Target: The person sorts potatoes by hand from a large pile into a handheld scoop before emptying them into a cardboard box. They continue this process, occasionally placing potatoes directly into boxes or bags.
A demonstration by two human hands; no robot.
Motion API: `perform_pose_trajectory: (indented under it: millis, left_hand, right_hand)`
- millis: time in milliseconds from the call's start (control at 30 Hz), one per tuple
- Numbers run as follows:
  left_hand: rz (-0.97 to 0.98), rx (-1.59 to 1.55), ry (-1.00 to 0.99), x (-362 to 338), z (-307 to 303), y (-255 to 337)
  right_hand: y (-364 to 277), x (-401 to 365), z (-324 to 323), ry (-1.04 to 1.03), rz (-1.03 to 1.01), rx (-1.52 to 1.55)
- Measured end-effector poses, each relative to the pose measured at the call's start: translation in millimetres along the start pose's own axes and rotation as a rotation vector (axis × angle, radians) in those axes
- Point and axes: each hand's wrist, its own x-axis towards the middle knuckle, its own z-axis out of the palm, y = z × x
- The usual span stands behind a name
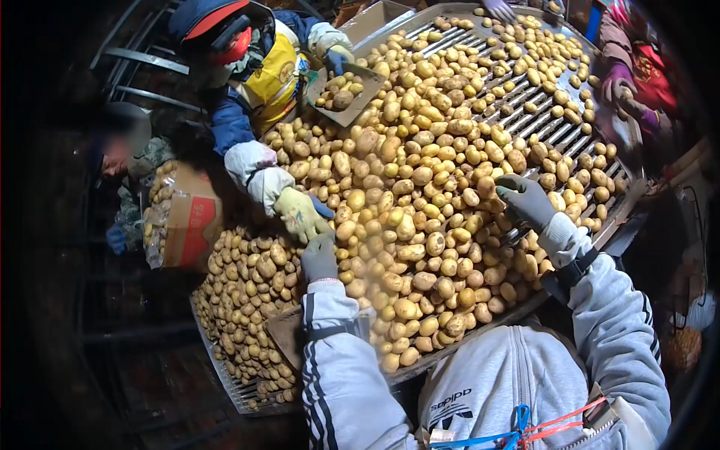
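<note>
My left hand [320,260], in a grey glove, lies with its fingers stretched forward at the left part of the potato heap [431,244]. Its fingertips are right by a co-worker's light yellow glove [300,214] and overlap it in this view. My right hand [527,201], also gloved in grey, reaches over the right part of the heap. Its thumb and fingers are apart, with the fingertips at a brownish potato [486,187]. Below my left hand, a brown board [286,339] stands beside my forearm, next to a lower pile of potatoes [251,300].
Metal rollers [529,109] show between potatoes at the upper right. A co-worker [262,82] opposite holds a scoop-like tray [360,97] of potatoes. Another person stands behind a cardboard box [196,221] at left. More gloved hands [619,81] are at the table's far side.
</note>
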Motion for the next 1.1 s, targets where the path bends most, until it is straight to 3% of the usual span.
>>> perform_pose_trajectory:
  millis: [67, 100, 233, 300, 367, 433, 500, 567, 667, 700, 800, 900, 967, 1000, 1033, 1100]
  left_hand:
    - [-0.011, 0.327, 0.009, -1.0, 6.7, 10.8]
    - [-0.065, 0.486, 0.010, -8.7, 13.5, 22.8]
    - [0.159, 0.494, 0.037, -28.4, 28.9, -3.1]
    - [0.247, 0.575, 0.046, -44.9, 37.2, -1.0]
    - [0.223, 0.630, -0.015, -52.8, 44.6, -1.7]
    - [0.237, 0.692, 0.029, -67.8, 56.1, 1.5]
    - [0.133, 0.650, -0.003, -84.0, 61.4, 30.6]
    - [0.222, 0.621, -0.043, -100.2, 63.7, 31.7]
    - [0.349, 0.359, -0.299, -123.0, 76.3, 34.5]
    - [0.406, 0.389, -0.236, -128.2, 78.6, 43.4]
    - [0.260, 0.252, -0.094, -106.3, 84.1, 26.9]
    - [0.214, 0.190, -0.042, -73.9, 67.0, 44.3]
    - [0.318, 0.252, -0.030, -53.6, 62.7, 42.4]
    - [0.243, 0.173, -0.066, -42.5, 66.6, 34.0]
    - [0.376, 0.279, -0.041, -33.8, 68.8, 24.7]
    - [0.452, 0.561, -0.096, -23.6, 73.5, 29.4]
  right_hand:
    - [-32.7, -12.8, 1.3, -0.070, 0.089, 0.106]
    - [-32.8, -9.6, 14.7, -0.056, 0.038, 0.126]
    - [-44.2, -1.3, 71.4, -0.239, -0.133, -0.063]
    - [-69.3, -7.2, 98.7, -0.359, -0.091, -0.230]
    - [-55.5, 0.0, 135.5, -0.450, -0.241, -0.511]
    - [-55.2, -8.2, 155.7, -0.448, -0.340, -0.605]
    - [-64.2, -19.0, 156.2, -0.521, -0.363, -0.684]
    - [-72.0, -18.7, 154.8, -0.595, -0.349, -0.735]
    - [-72.8, -16.1, 144.9, -0.655, -0.328, -0.814]
    - [-74.0, -16.5, 139.5, -0.672, -0.342, -0.779]
    - [-67.4, -17.4, 129.6, -0.712, -0.370, -0.708]
    - [-42.4, -15.1, 134.2, -0.557, -0.355, -0.653]
    - [-41.0, -19.4, 114.6, -0.561, -0.190, -0.406]
    - [-47.9, -24.0, 100.5, -0.583, -0.091, -0.252]
    - [-49.7, -26.7, 92.0, -0.601, 0.006, -0.098]
    - [-28.7, -26.0, 83.1, -0.551, 0.073, 0.131]
